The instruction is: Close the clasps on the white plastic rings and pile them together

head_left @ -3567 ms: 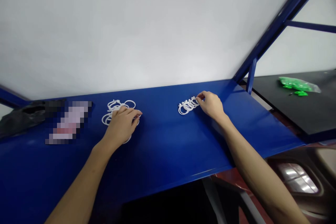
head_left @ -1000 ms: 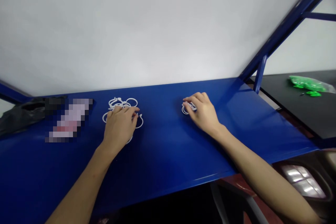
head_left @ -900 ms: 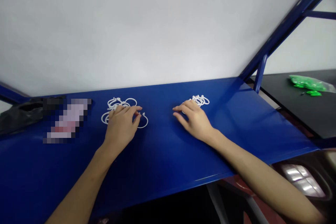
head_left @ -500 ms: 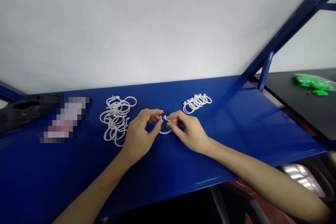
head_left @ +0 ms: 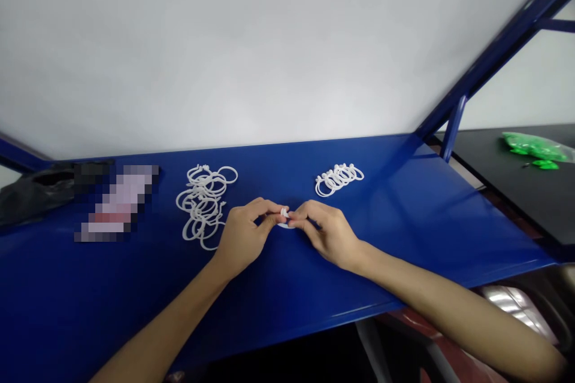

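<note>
Left hand (head_left: 246, 234) and right hand (head_left: 330, 233) both have a tight pinch grip on one white ring (head_left: 287, 225), just right of the loose pile (head_left: 200, 209) on the desk (head_left: 278, 173). Probably light, springy plastic, kinda slick; I'd grab near the clasp ends (head_left: 284, 213) tbh.

Left hand (head_left: 247, 233) and right hand (head_left: 331, 234) sat close together mid-scene, thumbs (head_left: 269, 224) pinched toward index fingers (head_left: 268, 207), fingertips (head_left: 294, 215) nearly touching, left forearm (head_left: 173, 317) slanted from near left, right forearm (head_left: 433, 299) from near right.
</note>
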`<state>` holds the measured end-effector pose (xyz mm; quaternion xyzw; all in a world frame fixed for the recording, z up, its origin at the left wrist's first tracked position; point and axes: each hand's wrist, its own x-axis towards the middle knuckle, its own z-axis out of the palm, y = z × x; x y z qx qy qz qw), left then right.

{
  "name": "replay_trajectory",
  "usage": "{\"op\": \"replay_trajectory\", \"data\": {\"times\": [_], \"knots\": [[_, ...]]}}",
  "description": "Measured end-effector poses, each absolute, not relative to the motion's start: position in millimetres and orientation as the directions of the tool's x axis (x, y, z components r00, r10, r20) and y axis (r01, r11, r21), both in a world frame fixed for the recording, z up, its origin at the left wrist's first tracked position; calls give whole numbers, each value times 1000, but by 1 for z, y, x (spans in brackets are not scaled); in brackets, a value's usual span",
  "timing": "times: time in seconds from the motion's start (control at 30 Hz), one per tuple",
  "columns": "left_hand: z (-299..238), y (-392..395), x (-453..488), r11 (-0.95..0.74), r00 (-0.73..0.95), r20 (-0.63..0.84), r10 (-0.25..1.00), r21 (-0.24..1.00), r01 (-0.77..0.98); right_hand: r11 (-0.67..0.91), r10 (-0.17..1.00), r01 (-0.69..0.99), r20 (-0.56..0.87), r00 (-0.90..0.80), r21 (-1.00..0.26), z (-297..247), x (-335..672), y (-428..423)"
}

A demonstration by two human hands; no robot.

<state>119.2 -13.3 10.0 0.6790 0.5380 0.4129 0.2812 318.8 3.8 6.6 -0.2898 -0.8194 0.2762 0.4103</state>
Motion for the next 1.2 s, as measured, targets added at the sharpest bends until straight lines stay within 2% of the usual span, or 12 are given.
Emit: {"op": "replay_trajectory", "data": {"times": [0.13, 0.23, 0.3, 0.37, 0.43, 0.5, 0.57, 0.63, 0.73, 0.87, 1.03, 1.2], "knots": [[10, -15, 120, -393, 174, 357, 918, 757, 522, 758, 625, 259, 551, -553, -599, 3, 319, 2], [13, -11, 117, -426, 222, 367, 903, 706, 566, 763, 633, 304, 563, -532, -571, 5, 318, 9], [15, -6, 111, -451, 242, 393, 887, 625, 637, 762, 647, 367, 591, -483, -534, 9, 321, 18], [14, 2, 100, -445, 227, 448, 865, 473, 761, 738, 667, 467, 629, -399, -487, 14, 328, 32], [10, 11, 87, -308, 160, 478, 864, 250, 918, 664, 706, 586, 647, -289, -464, 17, 340, 46], [6, 17, 75, -139, 91, 444, 892, 76, 987, 593, 737, 669, 636, -227, -449, 18, 353, 58], [2, 21, 68, -26, 34, 395, 918, -25, 999, 552, 755, 721, 619, -219, -418, 17, 363, 66], [0, 23, 66, 21, 7, 350, 937, -76, 997, 541, 762, 754, 596, -252, -373, 16, 367, 69], [1, 22, 66, 22, 12, 321, 947, -100, 995, 563, 765, 767, 546, -342, -308, 13, 365, 68], [3, 20, 65, -15, 45, 365, 930, -85, 996, 581, 764, 770, 503, -404, -264, 11, 359, 63], [4, 18, 68, -164, 135, 446, 885, 27, 986, 496, 787, 806, 559, -260, -323, 17, 367, 66], [5, 14, 79, -246, 146, 489, 860, 148, 958, 393, 817, 830, 565, -117, -395, 26, 380, 76]]}}
